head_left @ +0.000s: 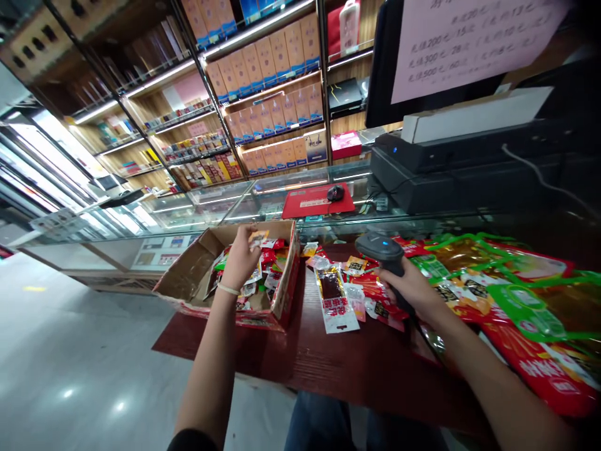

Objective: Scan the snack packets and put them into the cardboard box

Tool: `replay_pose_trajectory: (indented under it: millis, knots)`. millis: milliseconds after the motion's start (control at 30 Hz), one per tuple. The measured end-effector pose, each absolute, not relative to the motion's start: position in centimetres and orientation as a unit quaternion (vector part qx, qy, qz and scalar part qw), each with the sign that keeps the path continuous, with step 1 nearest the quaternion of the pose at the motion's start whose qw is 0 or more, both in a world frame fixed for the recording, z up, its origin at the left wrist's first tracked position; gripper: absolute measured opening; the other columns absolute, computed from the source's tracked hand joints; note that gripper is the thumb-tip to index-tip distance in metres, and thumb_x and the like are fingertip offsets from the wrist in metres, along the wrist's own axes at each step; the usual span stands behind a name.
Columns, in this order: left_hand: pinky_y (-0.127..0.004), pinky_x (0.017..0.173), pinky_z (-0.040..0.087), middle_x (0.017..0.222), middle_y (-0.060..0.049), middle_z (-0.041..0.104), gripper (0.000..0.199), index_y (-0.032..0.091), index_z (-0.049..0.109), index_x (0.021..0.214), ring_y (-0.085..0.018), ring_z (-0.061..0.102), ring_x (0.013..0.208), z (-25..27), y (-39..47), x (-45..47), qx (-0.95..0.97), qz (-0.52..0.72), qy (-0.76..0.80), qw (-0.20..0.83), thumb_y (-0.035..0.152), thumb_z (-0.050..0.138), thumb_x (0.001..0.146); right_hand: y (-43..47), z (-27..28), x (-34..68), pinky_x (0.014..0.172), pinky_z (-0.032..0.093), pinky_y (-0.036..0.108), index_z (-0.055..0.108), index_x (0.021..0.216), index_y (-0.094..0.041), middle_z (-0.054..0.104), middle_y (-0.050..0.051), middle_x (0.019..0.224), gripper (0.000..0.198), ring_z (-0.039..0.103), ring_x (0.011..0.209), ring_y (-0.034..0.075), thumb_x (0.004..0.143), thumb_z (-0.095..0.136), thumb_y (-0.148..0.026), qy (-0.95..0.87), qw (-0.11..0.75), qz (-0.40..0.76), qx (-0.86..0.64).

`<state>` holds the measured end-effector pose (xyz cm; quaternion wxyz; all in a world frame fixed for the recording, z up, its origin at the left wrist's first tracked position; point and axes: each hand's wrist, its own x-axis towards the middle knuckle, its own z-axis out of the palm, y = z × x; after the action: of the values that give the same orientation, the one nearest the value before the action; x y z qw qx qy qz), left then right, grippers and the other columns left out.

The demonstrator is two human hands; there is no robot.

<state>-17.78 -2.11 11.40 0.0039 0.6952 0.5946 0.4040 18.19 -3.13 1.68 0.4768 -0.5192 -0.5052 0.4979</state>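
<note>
My right hand (416,291) is wrapped round the grip of a dark barcode scanner (379,245), whose head points left over the counter. At the far side of an open cardboard box (188,275), my left hand (243,258) is closed, its fingers at a small orange-and-white snack packet (258,237). Red, green and white packets (268,258) fill the right part of that box. Between box and scanner, a white-and-red snack packet (334,304) lies on the dark red counter (323,357), with smaller packets (370,285) beside it.
Large red and green snack bags (521,307) are piled on the right. Behind the counter top are a glass display case (211,203), a red mouse pad (305,202) with a mouse (335,193), and a monitor (382,69). Boxed goods (267,59) line the back shelves.
</note>
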Motion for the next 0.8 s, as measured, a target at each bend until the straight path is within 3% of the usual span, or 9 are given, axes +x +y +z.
replay_pose_trajectory:
  millis: [100,200,333,500,667,800]
  knots:
    - [-0.038,0.102,0.048,0.126,-0.012,0.061,0.042,0.019,0.046,0.112,-0.021,0.058,0.121,9.0,-1.4,-19.5,0.676,0.396,0.619,0.062,0.001,0.05,0.074,-3.0,1.5,18.3,0.036,0.035,0.024,0.048,0.09,-0.026,0.05,-0.009,0.043,0.031,0.042,0.033,0.012,0.074,0.071,-0.038,-0.511,0.472,0.495,-0.521]
    - [-0.037,0.099,0.05,0.126,-0.01,0.063,0.034,0.019,0.05,0.112,-0.018,0.06,0.116,8.4,-1.7,-19.4,0.652,0.42,0.629,0.056,0.006,0.049,0.081,-3.2,1.9,18.1,0.036,0.035,0.024,0.047,0.088,-0.025,0.05,-0.009,0.044,0.03,0.043,0.033,0.012,0.074,0.071,-0.037,-0.511,0.47,0.494,-0.524]
    - [-0.034,0.091,0.054,0.109,-0.005,0.07,0.018,0.018,0.058,0.106,-0.016,0.066,0.1,9.3,-2.3,-18.1,0.646,0.441,0.622,0.034,0.02,0.052,0.089,-3.5,2.4,18.0,0.035,0.035,0.023,0.047,0.088,-0.025,0.05,-0.009,0.044,0.03,0.042,0.033,0.011,0.074,0.071,-0.036,-0.507,0.472,0.493,-0.527]
    - [-0.033,0.085,0.056,0.101,-0.003,0.071,0.018,0.021,0.062,0.104,-0.016,0.068,0.093,10.9,-3.3,-16.0,0.669,0.453,0.589,-0.015,0.031,0.054,0.092,-3.6,2.6,18.3,0.033,0.035,0.023,0.048,0.088,-0.026,0.048,-0.01,0.044,0.03,0.043,0.032,0.012,0.074,0.073,-0.036,-0.501,0.462,0.518,-0.517]
    - [-0.036,0.091,0.053,0.11,-0.003,0.07,0.022,0.025,0.062,0.111,-0.019,0.067,0.098,12.2,-5.9,-10.8,0.755,0.376,0.536,-0.008,0.03,0.055,0.091,-3.5,2.6,18.8,0.031,0.035,0.022,0.045,0.086,-0.027,0.049,-0.01,0.049,0.031,0.043,0.032,0.01,0.074,0.073,-0.035,-0.494,0.481,0.52,-0.504]
    - [-0.036,0.095,0.05,0.112,-0.005,0.069,0.024,0.024,0.061,0.113,-0.02,0.065,0.103,10.1,-6.2,-5.5,0.815,0.333,0.47,0.067,0.023,0.054,0.091,-3.3,2.5,19.3,0.032,0.037,0.022,0.044,0.085,-0.027,0.051,-0.01,0.053,0.031,0.044,0.034,0.01,0.075,0.072,-0.035,-0.492,0.501,0.52,-0.487]
